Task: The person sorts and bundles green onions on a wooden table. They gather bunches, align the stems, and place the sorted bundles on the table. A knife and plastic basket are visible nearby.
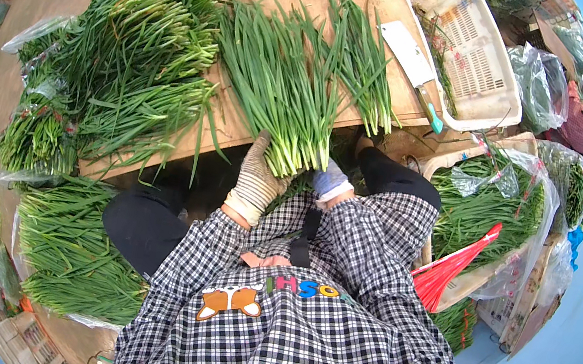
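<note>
A bunch of garlic chives (282, 82) lies on the wooden board (224, 133), its pale cut ends jutting over the front edge toward me. My left hand (261, 174), in a striped knit glove, grips the left side of these ends, thumb on top and fingers underneath. At the right side of the same ends, my gloved right hand (331, 180) touches them; its fingers are mostly hidden. A smaller bunch of chives (365, 67) rests to the right. Beyond it lies a cleaver (412, 63) with a wooden handle tipped in teal.
A large chive heap (147, 42) covers the board's left side. More chives (77, 250) lie at my left. On the right stand a white plastic crate (474, 56), a lined basket of chives (487, 203) and red ties (452, 272). People work at the far right and far left.
</note>
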The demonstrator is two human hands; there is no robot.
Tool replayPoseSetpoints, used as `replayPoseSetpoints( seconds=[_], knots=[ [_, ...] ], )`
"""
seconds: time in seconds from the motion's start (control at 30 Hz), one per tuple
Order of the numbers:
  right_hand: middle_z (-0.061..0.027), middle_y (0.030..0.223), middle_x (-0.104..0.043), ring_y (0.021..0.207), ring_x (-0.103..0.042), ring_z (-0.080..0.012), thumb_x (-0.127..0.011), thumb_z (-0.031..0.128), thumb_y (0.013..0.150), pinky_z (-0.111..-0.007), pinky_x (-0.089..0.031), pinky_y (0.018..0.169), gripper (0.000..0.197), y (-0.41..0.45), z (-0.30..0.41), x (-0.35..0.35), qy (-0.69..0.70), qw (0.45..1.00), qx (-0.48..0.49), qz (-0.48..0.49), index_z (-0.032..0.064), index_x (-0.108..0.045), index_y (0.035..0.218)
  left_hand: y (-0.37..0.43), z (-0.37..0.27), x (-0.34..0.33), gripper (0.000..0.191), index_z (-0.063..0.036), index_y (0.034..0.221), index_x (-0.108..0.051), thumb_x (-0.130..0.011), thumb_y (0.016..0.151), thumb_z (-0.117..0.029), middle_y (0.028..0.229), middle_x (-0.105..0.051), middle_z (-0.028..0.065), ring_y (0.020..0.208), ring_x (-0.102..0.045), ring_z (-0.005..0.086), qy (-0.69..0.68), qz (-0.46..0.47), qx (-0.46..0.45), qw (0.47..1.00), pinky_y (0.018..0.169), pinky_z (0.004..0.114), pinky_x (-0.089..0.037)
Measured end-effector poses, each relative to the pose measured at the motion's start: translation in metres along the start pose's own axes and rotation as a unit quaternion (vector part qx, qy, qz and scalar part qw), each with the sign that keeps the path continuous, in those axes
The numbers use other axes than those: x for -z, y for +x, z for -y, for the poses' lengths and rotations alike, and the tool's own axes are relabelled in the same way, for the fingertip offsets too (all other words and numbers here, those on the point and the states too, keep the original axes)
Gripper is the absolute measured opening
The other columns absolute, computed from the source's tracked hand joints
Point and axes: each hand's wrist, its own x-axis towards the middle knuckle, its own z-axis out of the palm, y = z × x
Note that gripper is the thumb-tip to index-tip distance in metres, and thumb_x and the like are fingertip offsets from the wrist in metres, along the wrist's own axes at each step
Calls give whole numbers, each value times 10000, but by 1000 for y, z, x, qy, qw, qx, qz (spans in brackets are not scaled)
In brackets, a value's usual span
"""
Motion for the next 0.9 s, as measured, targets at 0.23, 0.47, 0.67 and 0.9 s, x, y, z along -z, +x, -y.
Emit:
replayPoseSetpoints(
  seconds=[0.23, 0.47, 0.67, 0.9],
  knots=[
    [-54, 997, -654, 830, -631, -145, -600, 236, 892, -263, -528, 692, 335, -31, 56, 5, 236, 970, -27, -55, 53, -569, 1171, 4, -6, 13, 421, -17, 1196, -491, -493, 939, -351, 1134, -606, 149, 987, -626, 334, -33, 14, 31, 999, 792, 500, -558],
    [-20, 1126, -611, 1030, -560, -154, -666, 152, 821, -327, -470, 854, 449, -10, 41, -2, 359, 933, -41, 7, 80, -532, 1243, 6, -5, 11, 402, -17, 1160, -487, -571, 902, -313, 1090, -611, 155, 943, -638, 325, -30, -26, 15, 999, 767, 482, -567],
    [-80, 1137, -589, 1038, -559, -197, -525, 198, 933, -302, -469, 899, 314, 9, 11, -14, 539, 838, -43, 78, 55, -536, 1213, 3, -8, 1, 429, -3, 1181, -476, -548, 912, -330, 1111, -599, 164, 944, -637, 337, -18, -17, 11, 1000, 735, 488, -584],
    [-87, 1019, -617, 861, -603, -197, -543, 186, 925, -304, -524, 747, 290, -6, 27, -14, 472, 880, -47, 23, 15, -555, 1158, 6, -4, 4, 445, 8, 1173, -466, -533, 917, -350, 1076, -607, 190, 903, -645, 357, -25, 24, 22, 999, 740, 510, -578]
  ],
)
